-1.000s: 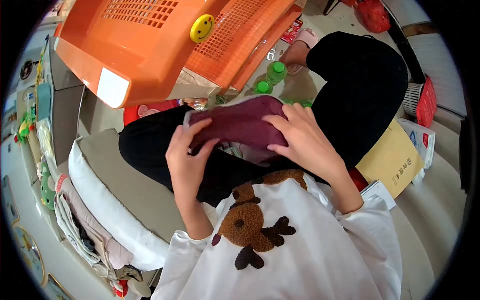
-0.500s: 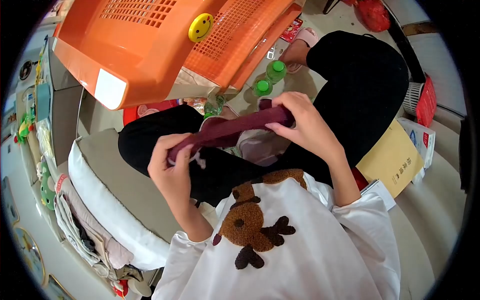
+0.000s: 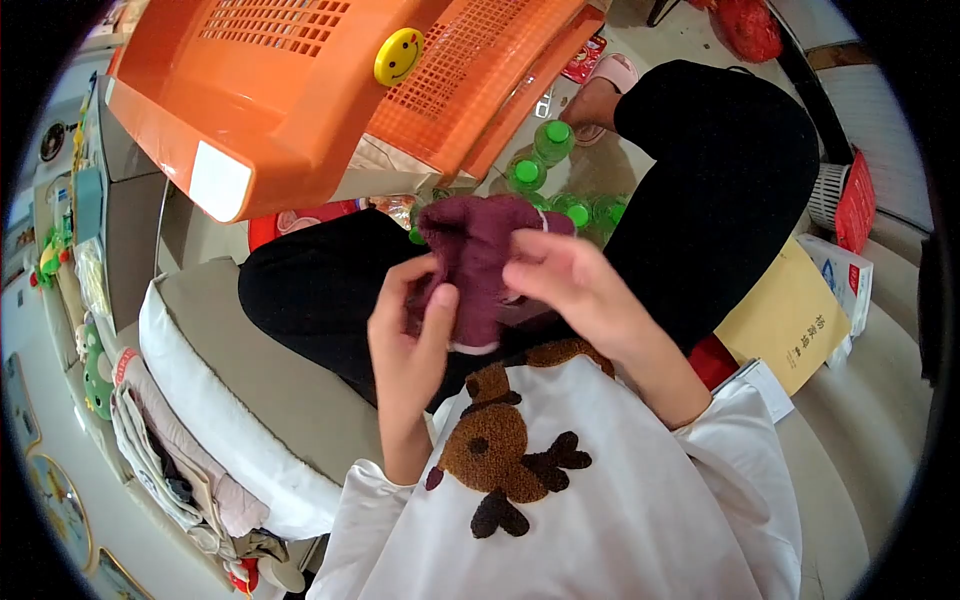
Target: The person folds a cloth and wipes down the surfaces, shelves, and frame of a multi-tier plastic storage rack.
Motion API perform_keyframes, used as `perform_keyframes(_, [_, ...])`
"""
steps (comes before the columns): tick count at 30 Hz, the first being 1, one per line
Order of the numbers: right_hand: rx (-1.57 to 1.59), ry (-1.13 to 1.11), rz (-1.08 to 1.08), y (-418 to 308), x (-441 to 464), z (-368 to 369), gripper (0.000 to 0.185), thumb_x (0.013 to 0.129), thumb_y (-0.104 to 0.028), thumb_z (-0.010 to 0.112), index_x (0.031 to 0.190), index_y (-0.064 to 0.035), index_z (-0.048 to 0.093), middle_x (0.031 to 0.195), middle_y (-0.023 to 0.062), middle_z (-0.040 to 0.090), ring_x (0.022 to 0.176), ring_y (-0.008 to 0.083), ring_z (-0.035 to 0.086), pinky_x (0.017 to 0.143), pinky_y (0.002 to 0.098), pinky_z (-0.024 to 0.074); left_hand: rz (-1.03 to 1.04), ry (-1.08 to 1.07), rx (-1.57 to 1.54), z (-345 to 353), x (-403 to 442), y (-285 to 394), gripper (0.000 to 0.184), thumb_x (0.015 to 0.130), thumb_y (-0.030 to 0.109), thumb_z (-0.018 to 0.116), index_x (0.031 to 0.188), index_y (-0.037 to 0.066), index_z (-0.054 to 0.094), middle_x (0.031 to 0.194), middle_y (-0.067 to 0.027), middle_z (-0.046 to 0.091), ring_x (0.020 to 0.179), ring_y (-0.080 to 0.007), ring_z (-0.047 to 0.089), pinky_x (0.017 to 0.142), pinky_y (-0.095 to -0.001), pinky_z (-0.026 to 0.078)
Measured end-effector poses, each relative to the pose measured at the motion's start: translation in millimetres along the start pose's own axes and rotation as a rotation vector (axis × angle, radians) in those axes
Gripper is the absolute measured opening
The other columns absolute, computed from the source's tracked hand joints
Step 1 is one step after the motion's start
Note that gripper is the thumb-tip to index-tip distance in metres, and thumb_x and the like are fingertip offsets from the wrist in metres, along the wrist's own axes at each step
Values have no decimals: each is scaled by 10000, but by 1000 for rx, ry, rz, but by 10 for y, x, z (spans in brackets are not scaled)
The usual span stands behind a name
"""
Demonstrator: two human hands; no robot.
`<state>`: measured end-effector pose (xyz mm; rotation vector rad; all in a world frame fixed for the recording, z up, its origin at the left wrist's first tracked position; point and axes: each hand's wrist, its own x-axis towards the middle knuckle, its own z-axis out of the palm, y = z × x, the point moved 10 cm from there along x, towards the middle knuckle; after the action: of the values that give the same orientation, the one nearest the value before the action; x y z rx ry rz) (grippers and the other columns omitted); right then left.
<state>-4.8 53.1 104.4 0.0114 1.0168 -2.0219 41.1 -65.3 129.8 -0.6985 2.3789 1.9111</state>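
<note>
A soft maroon knitted cloth piece with a white edge [image 3: 478, 265] is bunched up above my lap; it may be a sock, but its shape is not plain. My left hand [image 3: 412, 325] grips its lower left side, thumb in front and fingers behind. At its right side is my right hand [image 3: 565, 285], slightly blurred, with bent fingertips against the fabric. Behind the cloth stand several clear bottles with green caps [image 3: 526, 174], partly hidden by it.
An orange plastic basket rack [image 3: 290, 130] with a yellow smiley badge [image 3: 399, 57] rises in front of me. A beige cushion with white trim [image 3: 235, 400] lies at left. On the right are a yellow envelope [image 3: 785, 315] and a red-and-white box [image 3: 843, 275].
The maroon cloth was stretched lengthwise between both hands; now it is gathered and hangs more upright. My left hand moved right and my right hand slid slightly inward and down. More green caps show.
</note>
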Motion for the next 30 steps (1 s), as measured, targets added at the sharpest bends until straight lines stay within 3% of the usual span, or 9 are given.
perform_keyframes(3, [45, -96, -202, -47, -79, 188, 420, 796, 51, 419, 1215, 60, 390, 1064, 134, 540, 926, 170, 551, 835, 294, 429, 178, -72, -226, 180, 9, 68, 555, 737, 133, 677, 1178, -13, 373, 1040, -96, 512, 868, -113, 523, 743, -206, 430])
perform_keyframes(8, [-781, -10, -339, -523, -146, 63, 293, 681, 65, 483, 946, 1, 591, 800, 129, 604, 822, 204, 588, 739, 280, 457, 11, 27, -147, 7, 18, -186, 268, 777, 18, 598, 1031, -20, 522, 941, -39, 558, 869, -84, 511, 763, -197, 409])
perform_keyframes(13, [-1125, 54, -506, -667, -68, -118, 474, 669, -67, 638, 1126, -68, 512, 1130, 117, 497, 1053, 245, 463, 900, 350, 364, -30, 1, -242, -119, 18, -138, 244, 767, 31, 501, 1001, -34, 526, 911, -48, 556, 788, -76, 494, 715, -186, 383])
perform_keyframes(17, [-851, -268, -288, -151, 108, -120, 635, 655, -289, 726, 1168, -30, 456, 1175, 150, 489, 1085, 268, 478, 930, 350, 362, 14, -144, -572, -71, 26, -91, 375, 637, 176, 462, 921, -58, 528, 892, -144, 538, 818, -194, 500, 777, -274, 363])
perform_keyframes(19, [-731, -556, 107, 341, 91, -29, 624, 675, -297, 716, 1168, -20, 453, 1068, 149, 559, 961, 230, 553, 859, 345, 418, 226, -119, -546, -114, 40, 173, 320, 635, 160, 479, 868, -57, 521, 864, -153, 530, 796, -210, 491, 765, -286, 362])
perform_keyframes(21, [-732, -535, 83, 458, 108, 8, 548, 713, -246, 692, 1152, -9, 462, 987, 121, 600, 875, 197, 581, 787, 309, 455, 358, 0, -298, -258, 32, 363, 231, 615, 62, 486, 825, -28, 525, 818, -146, 528, 767, -209, 486, 724, -299, 381])
perform_keyframes(25, [-279, -284, 66, 570, 209, -145, 480, 786, -68, 571, 1226, -54, 380, 1071, 75, 551, 930, 189, 561, 787, 277, 457, 762, -242, 195, -59, -200, 787, 262, 496, -26, 523, 749, 11, 576, 793, -114, 560, 736, -252, 505, 676, -356, 414])
perform_keyframes(27, [512, -110, 140, 628, 186, -210, 506, 792, -24, 503, 1261, -83, 324, 1164, 99, 481, 1032, 190, 513, 849, 304, 438, 588, -456, 314, 170, -190, 672, 288, 523, -12, 568, 807, 30, 592, 898, -106, 552, 824, -279, 513, 747, -364, 405])
perform_keyframes(30, [547, -109, 66, 434, 131, -250, 610, 717, -7, 495, 1282, -98, 283, 1238, 119, 410, 1143, 224, 426, 954, 343, 357, 497, -606, 572, 357, -203, 410, 349, 615, 2, 611, 957, 43, 552, 1066, -102, 494, 987, -306, 459, 860, -389, 356])
